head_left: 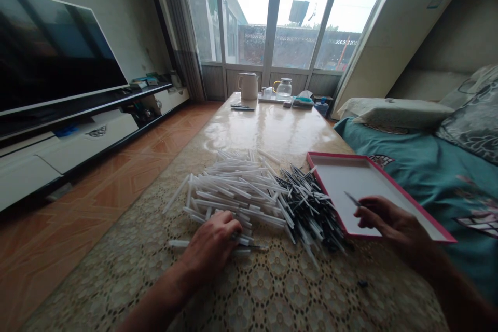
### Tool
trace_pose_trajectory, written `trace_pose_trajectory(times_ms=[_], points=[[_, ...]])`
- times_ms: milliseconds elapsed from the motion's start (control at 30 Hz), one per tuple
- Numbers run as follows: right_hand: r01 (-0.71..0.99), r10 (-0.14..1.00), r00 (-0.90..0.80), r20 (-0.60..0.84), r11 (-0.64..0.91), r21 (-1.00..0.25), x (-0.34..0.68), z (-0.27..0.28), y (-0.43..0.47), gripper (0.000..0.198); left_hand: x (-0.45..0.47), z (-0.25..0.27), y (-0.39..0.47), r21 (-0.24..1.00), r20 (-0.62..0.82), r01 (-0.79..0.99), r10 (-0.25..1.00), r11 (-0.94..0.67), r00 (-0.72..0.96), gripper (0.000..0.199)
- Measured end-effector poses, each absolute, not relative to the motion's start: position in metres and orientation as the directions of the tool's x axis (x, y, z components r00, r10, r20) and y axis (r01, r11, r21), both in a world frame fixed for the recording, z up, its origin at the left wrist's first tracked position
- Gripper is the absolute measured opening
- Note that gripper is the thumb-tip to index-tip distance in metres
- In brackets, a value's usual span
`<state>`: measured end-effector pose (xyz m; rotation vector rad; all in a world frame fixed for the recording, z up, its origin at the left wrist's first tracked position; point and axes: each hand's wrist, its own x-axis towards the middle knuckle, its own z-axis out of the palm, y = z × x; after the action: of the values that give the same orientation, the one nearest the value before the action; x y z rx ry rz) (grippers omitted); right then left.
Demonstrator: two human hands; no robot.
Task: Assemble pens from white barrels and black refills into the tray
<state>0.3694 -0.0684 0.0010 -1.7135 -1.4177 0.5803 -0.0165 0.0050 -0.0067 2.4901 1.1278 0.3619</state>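
My left hand [218,232] is curled at the near edge of a heap of white plastic pen barrels [233,181]. A slim pale pen barrel [245,241] sticks out from under its fingers, with a thin dark tip to the right; the grip itself is partly hidden. Over the near right part of a shallow red-rimmed box lid [404,189], my right hand [383,218] pinches a slim dark pen refill [352,198] that points up and left. Between the white heap and the lid lies a heap of black and clear pen refills [311,207].
A small black piece [362,284] lies near the front right of the patterned table [264,290]. At the far end stand a white kettle [248,86], a glass teapot [284,89] and a tissue pack [303,100]. A teal-covered sofa [408,150] runs along the right.
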Motion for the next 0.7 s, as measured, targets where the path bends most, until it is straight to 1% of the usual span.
trace_pose_trajectory(times_ms=[67,133,233,300,400,500,533,600,667,700], points=[[0.555,0.976,0.181,0.118,-0.003,-0.832,0.333,0.007,-0.065,0.036,-0.015,-0.008,0.005,0.427,0.076,0.67,0.763,-0.607,0.643,0.018],[0.637,0.992,0.059,0.113,0.05,-0.77,0.296,0.011,-0.061,0.029,-0.014,-0.008,0.004,0.42,0.08,0.667,0.758,-0.615,0.648,0.017],[0.724,0.985,-0.121,0.121,0.171,-0.668,0.249,0.011,-0.056,0.016,-0.013,-0.009,0.004,0.421,0.088,0.646,0.738,-0.636,0.669,0.017],[0.759,0.98,-0.151,0.13,0.199,-0.62,0.225,0.004,-0.054,0.01,-0.011,-0.01,0.004,0.419,0.1,0.638,0.731,-0.646,0.675,0.016],[0.773,0.968,-0.201,0.151,0.252,-0.582,0.199,-0.012,-0.05,0.006,-0.009,-0.012,0.004,0.399,0.115,0.634,0.722,-0.663,0.682,0.012],[0.77,0.97,-0.148,0.192,0.235,-0.593,0.188,-0.023,-0.047,0.008,-0.008,-0.013,0.005,0.409,0.153,0.607,0.707,-0.681,0.69,0.016],[0.76,0.97,-0.128,0.206,0.229,-0.609,0.187,-0.025,-0.047,0.01,-0.008,-0.014,0.005,0.436,0.179,0.595,0.713,-0.675,0.678,0.016],[0.722,0.964,-0.125,0.233,0.249,-0.645,0.19,-0.023,-0.048,0.016,-0.007,-0.013,0.005,0.538,0.237,0.564,0.754,-0.627,0.612,0.014],[0.684,0.952,-0.16,0.261,0.298,-0.666,0.194,-0.019,-0.05,0.021,-0.006,-0.012,0.005,0.697,0.243,0.496,0.822,-0.518,0.516,0.008],[0.674,0.945,-0.178,0.273,0.32,-0.666,0.197,-0.017,-0.052,0.022,-0.005,-0.011,0.005,0.787,0.218,0.436,0.858,-0.437,0.465,0.006]])
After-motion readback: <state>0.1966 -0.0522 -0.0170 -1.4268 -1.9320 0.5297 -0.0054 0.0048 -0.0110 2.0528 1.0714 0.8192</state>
